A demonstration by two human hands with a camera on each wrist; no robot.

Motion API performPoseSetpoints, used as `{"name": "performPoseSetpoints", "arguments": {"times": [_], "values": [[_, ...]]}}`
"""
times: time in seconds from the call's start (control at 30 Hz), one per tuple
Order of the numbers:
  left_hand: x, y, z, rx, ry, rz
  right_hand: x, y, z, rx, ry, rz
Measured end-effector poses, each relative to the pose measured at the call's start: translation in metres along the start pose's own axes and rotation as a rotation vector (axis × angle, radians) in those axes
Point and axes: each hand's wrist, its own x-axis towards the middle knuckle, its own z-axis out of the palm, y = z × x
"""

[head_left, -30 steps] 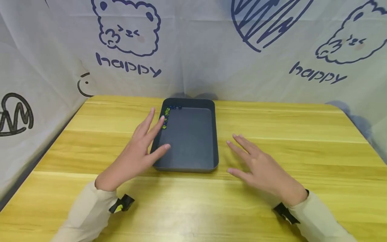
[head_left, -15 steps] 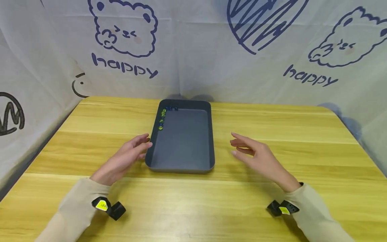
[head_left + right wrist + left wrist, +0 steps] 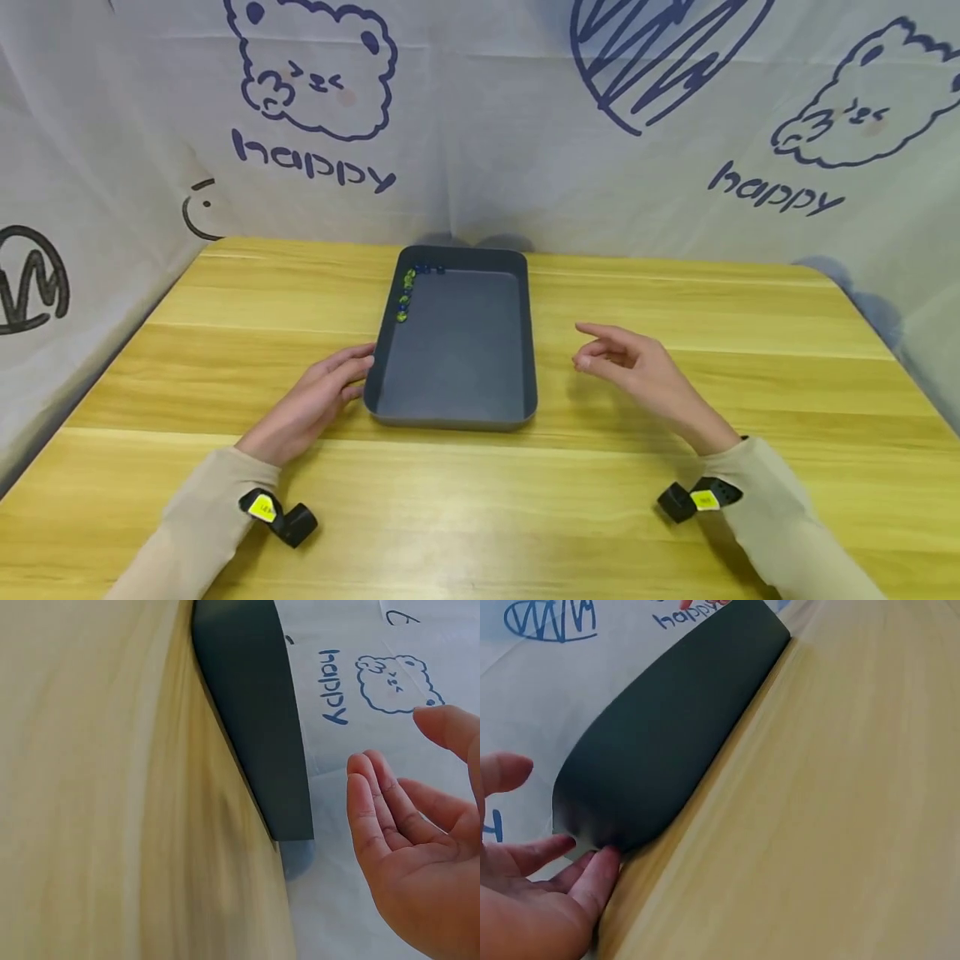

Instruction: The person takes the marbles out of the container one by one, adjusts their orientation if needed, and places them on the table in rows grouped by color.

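A dark grey rectangular tray [image 3: 461, 358] lies on the table in the head view. Along its far left corner sits a row of small glass marbles, yellow-green ones [image 3: 408, 279] and dark blue ones [image 3: 441, 269]. My left hand [image 3: 307, 404] is at the tray's near left side. In the left wrist view, its fingertips touch the outer wall [image 3: 652, 742] low down, while the thumb stands apart. To the right of the tray, my right hand [image 3: 648, 371] hovers with loosely bent fingers and holds nothing. The right wrist view shows that palm [image 3: 420, 877] apart from the tray wall [image 3: 259, 720].
The tray stands on a wooden table [image 3: 480, 517] near its back edge. A white cloth [image 3: 510, 150] with drawn bears and lettering hangs behind and on the left. Each sleeve carries a small black camera on a strap [image 3: 298, 525].
My left hand has drawn back from over the tray's left rim down to its outer side. My right hand's spread fingers have bent and come closer together. The marbles look unmoved.
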Motion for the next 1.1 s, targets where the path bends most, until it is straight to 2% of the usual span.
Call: {"name": "performPoseSetpoints", "arguments": {"times": [0.07, 0.2, 0.43, 0.73, 0.93, 1.1], "values": [[0.001, -0.001, 0.0, -0.011, -0.011, 0.031, 0.003, -0.002, 0.0, 0.023, 0.007, 0.006], [0.002, -0.003, 0.0, 0.015, -0.003, 0.038, 0.013, -0.005, 0.0, 0.07, 0.04, 0.024], [-0.003, -0.007, 0.004, 0.068, 0.067, 0.022, 0.043, -0.019, 0.014, 0.174, 0.057, 0.02], [-0.003, -0.012, 0.006, 0.057, 0.122, 0.034, 0.074, -0.046, 0.027, 0.09, -0.005, 0.082], [-0.003, -0.013, 0.008, 0.051, 0.185, 0.036, 0.1, -0.057, 0.038, 0.101, 0.027, 0.072], [-0.003, -0.013, 0.01, 0.056, 0.201, 0.04, 0.117, -0.06, 0.049, 0.128, 0.033, 0.087]]}}
